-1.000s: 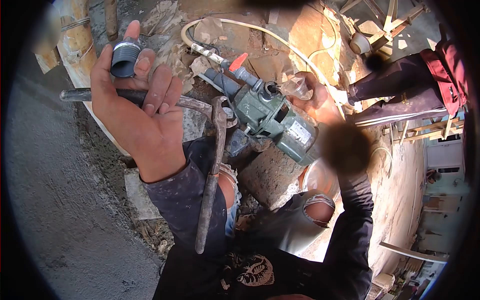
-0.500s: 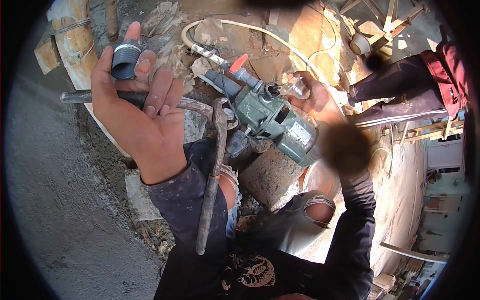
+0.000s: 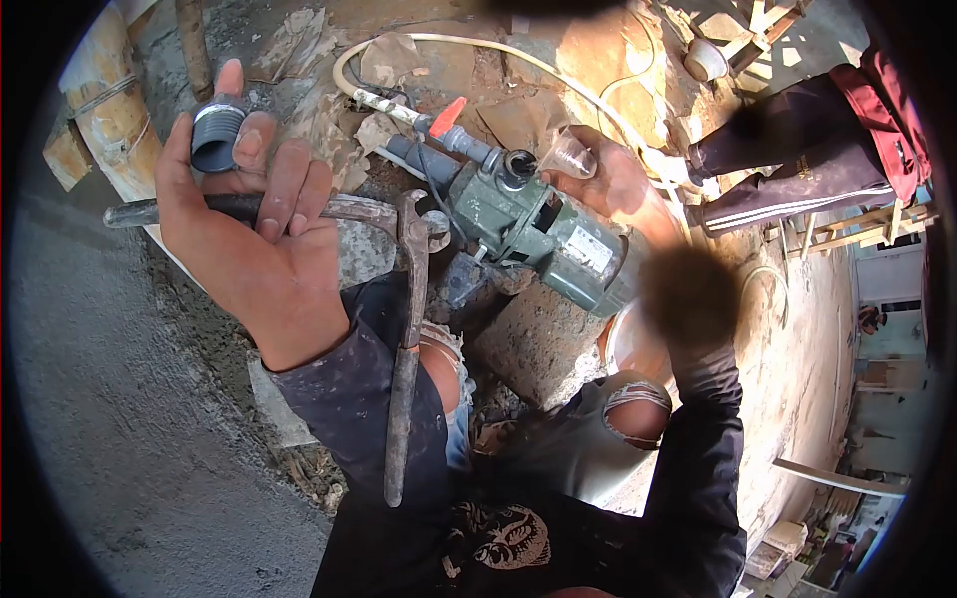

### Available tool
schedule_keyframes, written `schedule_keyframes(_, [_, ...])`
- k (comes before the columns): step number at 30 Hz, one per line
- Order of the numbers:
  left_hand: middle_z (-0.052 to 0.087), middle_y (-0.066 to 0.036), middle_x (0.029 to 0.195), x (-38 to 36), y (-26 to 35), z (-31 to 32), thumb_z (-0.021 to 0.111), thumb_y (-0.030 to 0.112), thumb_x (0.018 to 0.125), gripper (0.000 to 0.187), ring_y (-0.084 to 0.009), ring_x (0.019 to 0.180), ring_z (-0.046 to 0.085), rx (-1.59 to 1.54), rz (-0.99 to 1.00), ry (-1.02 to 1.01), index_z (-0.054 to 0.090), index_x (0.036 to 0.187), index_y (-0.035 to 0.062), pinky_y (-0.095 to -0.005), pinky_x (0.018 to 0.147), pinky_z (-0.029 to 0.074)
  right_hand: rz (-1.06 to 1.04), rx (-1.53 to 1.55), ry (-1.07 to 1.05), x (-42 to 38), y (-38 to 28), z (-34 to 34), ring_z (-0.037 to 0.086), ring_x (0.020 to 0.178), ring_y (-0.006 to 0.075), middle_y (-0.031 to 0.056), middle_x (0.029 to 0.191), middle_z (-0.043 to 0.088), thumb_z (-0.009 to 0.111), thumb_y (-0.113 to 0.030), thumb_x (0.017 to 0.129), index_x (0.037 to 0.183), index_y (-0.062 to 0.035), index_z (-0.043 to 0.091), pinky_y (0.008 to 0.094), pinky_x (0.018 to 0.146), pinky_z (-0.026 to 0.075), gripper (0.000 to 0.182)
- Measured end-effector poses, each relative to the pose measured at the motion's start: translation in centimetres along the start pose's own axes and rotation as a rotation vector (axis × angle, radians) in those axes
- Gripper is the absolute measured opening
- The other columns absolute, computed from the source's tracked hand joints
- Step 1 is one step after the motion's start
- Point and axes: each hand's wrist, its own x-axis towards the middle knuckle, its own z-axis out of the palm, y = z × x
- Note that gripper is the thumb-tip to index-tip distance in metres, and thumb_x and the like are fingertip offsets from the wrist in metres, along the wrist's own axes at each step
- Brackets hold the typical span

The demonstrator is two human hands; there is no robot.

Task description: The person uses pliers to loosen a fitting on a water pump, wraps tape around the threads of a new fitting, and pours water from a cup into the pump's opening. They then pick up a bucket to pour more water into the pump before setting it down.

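The left hand (image 3: pixel 244 224), palm up, has its fingers loosely curled over one handle of a pair of worn metal pincers with long dark handles (image 3: pixel 407 339); the other handle slants down across the dark sleeve (image 3: pixel 369 409). Between the thumb and fingers sits a short grey plastic threaded pipe fitting (image 3: pixel 216 140), its open end facing the wearer (one fingertip shows beyond its far end). The right hand (image 3: pixel 623 189) has its fingers bent around a small clear plastic cup (image 3: pixel 572 156), tilted just beside the round open port (image 3: pixel 519 167) on top of a green metal water pump (image 3: pixel 508 224). Whether the cup holds liquid cannot be told. The pump lies between the hands, above a rough concrete block (image 3: pixel 538 344); a red valve lever (image 3: pixel 448 117) stands on its grey pipe. A cream hose (image 3: pixel 558 67) curves behind.
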Motion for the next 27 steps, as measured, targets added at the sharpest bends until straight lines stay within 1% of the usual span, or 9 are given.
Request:
schedule_keyframes(6, [0.046,-0.002,0.082,-0.1,-0.1,-0.3,0.044,0.024,0.1,0.05,-0.0058,0.049,0.028,0.077,-0.027,-0.07,0.041,0.136,-0.0103,-0.0231,0.044,0.028,0.156,0.447,0.487,-10.6,8.2,-0.8,0.063,0.099,0.0215,0.0116,0.103,0.066,0.076,-0.006,0.079,0.116,-0.0042,0.05,0.0366,0.087,0.05,0.046])
schedule_keyframes(7, [0.045,-0.002,0.082,0.1,0.0,-0.8,0.045,0.022,0.099,0.051,-0.0059,0.051,0.028,0.067,-0.064,-0.102,0.039,0.137,-0.0105,-0.0229,0.045,0.028,0.187,0.281,0.573,-13.5,11.6,0.0,0.063,0.098,0.022,0.0117,0.104,0.065,0.076,-0.009,0.08,0.115,-0.0035,0.05,0.0362,0.087,0.049,0.044])
schedule_keyframes(9, [0.045,-0.002,0.082,0.6,0.2,-1.3,0.046,0.021,0.099,0.05,-0.0059,0.05,0.028,0.11,-0.073,-0.13,0.038,0.138,-0.0103,-0.0233,0.045,0.028,0.653,1.364,0.737,-19.4,18.1,1.7,0.063,0.099,0.0245,0.0116,0.105,0.065,0.077,-0.014,0.08,0.116,-0.0028,0.05,0.0381,0.088,0.05,0.047])
schedule_keyframes(11, [0.045,-0.002,0.083,0.7,-0.2,-1.4,0.044,0.021,0.099,0.051,-0.0061,0.05,0.028,0.109,-0.08,-0.135,0.038,0.139,-0.0095,-0.0235,0.043,0.028,1.074,1.47,0.876,-24.4,22.8,4.9,0.063,0.106,0.0318,0.0164,0.111,0.065,0.081,-0.023,0.077,0.121,-0.0016,0.05,0.0404,0.089,0.05,0.058])
schedule_keyframes(13, [0.045,-0.003,0.084,1.0,-0.7,-1.1,0.043,0.021,0.099,0.051,-0.0063,0.049,0.027,0.125,-0.07,-0.135,0.037,0.14,-0.0086,-0.0237,0.042,0.027,0.882,0.172,0.038,-31.2,28.1,10.1,0.058,0.119,0.0366,0.0221,0.122,0.062,0.083,-0.025,0.072,0.124,-0.0009,0.048,0.0424,0.095,0.049,0.067])
schedule_keyframes(15, [0.045,-0.002,0.085,1.0,-1.4,-0.9,0.045,0.022,0.099,0.052,-0.0065,0.048,0.027,0.145,-0.067,-0.148,0.037,0.14,-0.0089,-0.0236,0.042,0.028,1.062,0.088,-0.238,-30.7,24.3,11.0,0.052,0.128,0.0379,0.0255,0.131,0.057,0.083,-0.02,0.067,0.13,0.0005,0.045,0.0419,0.099,0.048,0.076])
schedule_keyframes(18, [0.046,-0.002,0.083,0.6,-1.3,-0.2,0.044,0.024,0.1,0.051,-0.0066,0.046,0.027,0.108,-0.095,-0.157,0.038,0.138,-0.0091,-0.0235,0.04,0.028,0.993,-0.251,-0.175,-36.8,32.8,22.5,0.054,0.123,0.0362,0.0194,0.129,0.057,0.08,-0.022,0.072,0.126,-0.0037,0.047,0.0424,0.102,0.047,0.066])
schedule_keyframes(25, [0.048,-0.002,0.077,-0.7,-1.4,2.3,0.041,0.027,0.102,0.047,-0.0058,0.044,0.026,0.177,0.007,-0.048,0.045,0.134,-0.0071,-0.024,0.039,0.027,0.392,-0.145,-0.061,-35.8,15.9,15.9,0.013,0.146,0.0451,0.0333,0.155,0.017,0.058,-0.033,0.094,0.147,0.013,0.022,0.0501,0.121,0.011,0.079])
schedule_keyframes(27, [0.048,-0.002,0.076,-0.6,-1.5,2.2,0.041,0.028,0.102,0.047,-0.0056,0.044,0.026,0.165,0.015,-0.05,0.045,0.133,-0.0072,-0.0239,0.039,0.027,0.54,-0.117,-0.051,-36.1,18.0,17.5,0.021,0.14,0.0422,0.0287,0.149,0.025,0.061,-0.031,0.092,0.143,0.0094,0.027,0.0488,0.117,0.018,0.073])
